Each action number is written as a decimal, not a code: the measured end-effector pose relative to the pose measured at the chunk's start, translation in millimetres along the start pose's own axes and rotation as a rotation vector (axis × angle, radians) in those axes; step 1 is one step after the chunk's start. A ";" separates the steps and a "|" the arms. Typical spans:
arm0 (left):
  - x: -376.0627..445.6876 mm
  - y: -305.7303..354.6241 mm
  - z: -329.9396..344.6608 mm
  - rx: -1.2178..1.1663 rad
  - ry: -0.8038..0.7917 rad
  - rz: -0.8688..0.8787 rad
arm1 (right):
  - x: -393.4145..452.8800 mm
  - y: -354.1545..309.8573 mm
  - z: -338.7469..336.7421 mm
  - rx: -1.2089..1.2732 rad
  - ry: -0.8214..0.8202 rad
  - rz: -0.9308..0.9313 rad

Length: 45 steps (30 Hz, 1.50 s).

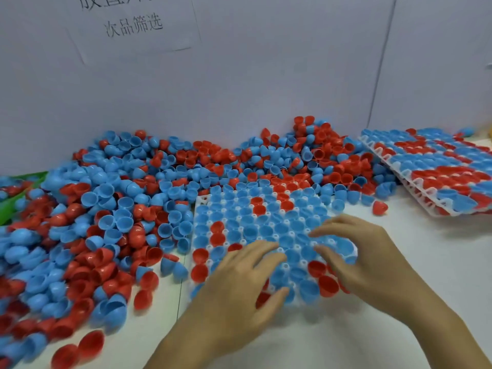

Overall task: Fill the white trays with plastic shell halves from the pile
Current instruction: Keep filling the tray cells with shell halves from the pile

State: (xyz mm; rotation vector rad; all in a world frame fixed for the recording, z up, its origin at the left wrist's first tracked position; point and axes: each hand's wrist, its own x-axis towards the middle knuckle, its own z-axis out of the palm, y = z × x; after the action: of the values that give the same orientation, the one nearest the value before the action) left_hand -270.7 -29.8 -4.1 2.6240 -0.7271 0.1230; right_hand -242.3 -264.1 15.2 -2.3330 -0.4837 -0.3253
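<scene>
A white tray (200,201) lies flat in the middle of the table, its cups filled with blue and red shell halves. A big pile of loose blue and red shell halves (111,198) spreads along the wall and down the left side. My left hand (239,286) lies flat on the tray's near left part, fingers spread over the shells. My right hand (356,251) rests on the tray's right part with fingers slightly bent over blue shells. Neither hand visibly grips a shell.
A stack of filled white trays (407,182) leans at the right against the pile. A green bin edge (16,193) shows at the far left. A white wall with a paper sign (133,25) closes the back. Loose shells (379,207) lie beside the tray.
</scene>
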 end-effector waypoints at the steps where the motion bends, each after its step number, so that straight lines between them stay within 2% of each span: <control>1: -7.0 -2.7 -2.0 -0.036 0.065 0.007 | -7.0 -1.1 -0.1 0.008 -0.021 0.004; 4: -23.3 -12.3 -4.7 -0.035 0.175 0.076 | -19.3 -3.0 5.4 -0.031 -0.130 0.007; 8: -25.4 -15.8 2.5 0.093 0.184 0.174 | -18.0 -7.7 13.9 -0.154 -0.261 -0.006; 15: -19.5 -18.4 11.8 0.100 0.170 0.141 | -10.7 -14.3 22.8 -0.275 -0.355 0.023; 21: -23.0 -19.1 12.1 0.054 0.147 0.128 | -14.9 -15.4 21.5 -0.225 -0.354 0.051; 25: -24.1 -16.2 9.0 0.034 0.116 0.098 | -19.5 -13.1 19.0 -0.151 -0.276 0.054; 32: -9.4 0.7 6.1 -0.060 0.226 -0.018 | -19.7 1.0 7.2 -0.136 -0.125 0.134; 38: 14.1 7.4 17.1 -0.024 0.051 -0.114 | -16.9 5.8 7.2 -0.208 -0.252 0.192; 45: 18.5 6.4 23.0 0.017 -0.020 -0.142 | -15.2 5.2 13.8 -0.299 -0.222 0.153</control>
State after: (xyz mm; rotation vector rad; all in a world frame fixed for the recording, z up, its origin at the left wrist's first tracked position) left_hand -258.6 -53.0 -19.2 2.6865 -0.5464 0.0629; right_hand -252.5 -261.7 -3.3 -2.6968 -0.3795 -0.0681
